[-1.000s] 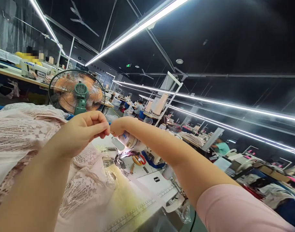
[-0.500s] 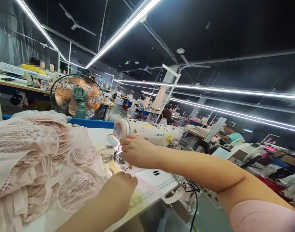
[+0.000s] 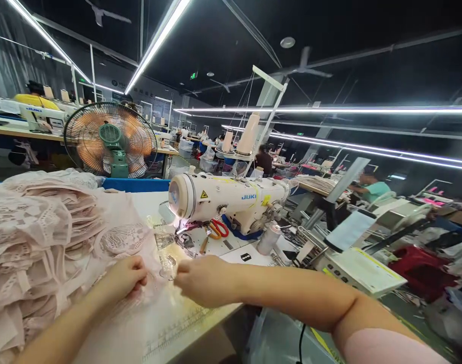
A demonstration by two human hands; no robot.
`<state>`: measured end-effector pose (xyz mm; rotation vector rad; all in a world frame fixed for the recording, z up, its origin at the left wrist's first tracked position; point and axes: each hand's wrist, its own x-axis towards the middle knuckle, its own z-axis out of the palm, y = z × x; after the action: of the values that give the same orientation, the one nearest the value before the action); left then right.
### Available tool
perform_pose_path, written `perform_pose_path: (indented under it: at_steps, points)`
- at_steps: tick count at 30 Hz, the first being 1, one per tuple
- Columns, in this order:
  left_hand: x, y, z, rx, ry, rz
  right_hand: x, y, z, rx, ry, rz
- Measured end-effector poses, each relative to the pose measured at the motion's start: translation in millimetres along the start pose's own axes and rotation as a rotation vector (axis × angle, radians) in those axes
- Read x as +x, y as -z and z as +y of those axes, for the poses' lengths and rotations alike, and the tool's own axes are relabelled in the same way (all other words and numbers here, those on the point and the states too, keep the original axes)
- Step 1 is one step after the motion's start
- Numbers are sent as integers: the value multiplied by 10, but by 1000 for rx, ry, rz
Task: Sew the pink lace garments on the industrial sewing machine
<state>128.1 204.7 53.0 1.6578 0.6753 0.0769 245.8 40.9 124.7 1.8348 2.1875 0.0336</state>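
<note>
My left hand [image 3: 125,279] rests curled on pale pink lace fabric [image 3: 113,241] near the table's front, fingers pinching the cloth. My right hand [image 3: 202,279] is closed just to its right, knuckles up, fingertips at the fabric edge in front of the needle area [image 3: 180,237]. What it grips, if anything, is hidden. A white JUKI sewing machine [image 3: 231,198] stands behind both hands, its lamp lighting the plate. A thick stack of pink lace pieces [image 3: 30,237] lies to the left.
Red-handled scissors [image 3: 218,228] lie under the machine arm. A green standing fan [image 3: 109,140] runs behind the table. Thread cones [image 3: 248,134] stand on a rack. A control box [image 3: 352,270] sits at the right. Other people work at benches far back.
Both hands have come down and toward me from the needle area to the fabric at the table's front. One second ago they were raised together, pinching something fine in front of the machine.
</note>
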Motion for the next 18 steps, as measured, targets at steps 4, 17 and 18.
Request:
perform_pose_path:
  at_steps: [4,17,18]
  points:
    - [-131,89,158,-84,55,-211,495,-201,174,-28,-106,349]
    - [964,123,396,435,-498,339,538,-394,169,-161,-376,240]
    - [1053,58,408,380,-498,334,554,-386,167,-167,-390,205]
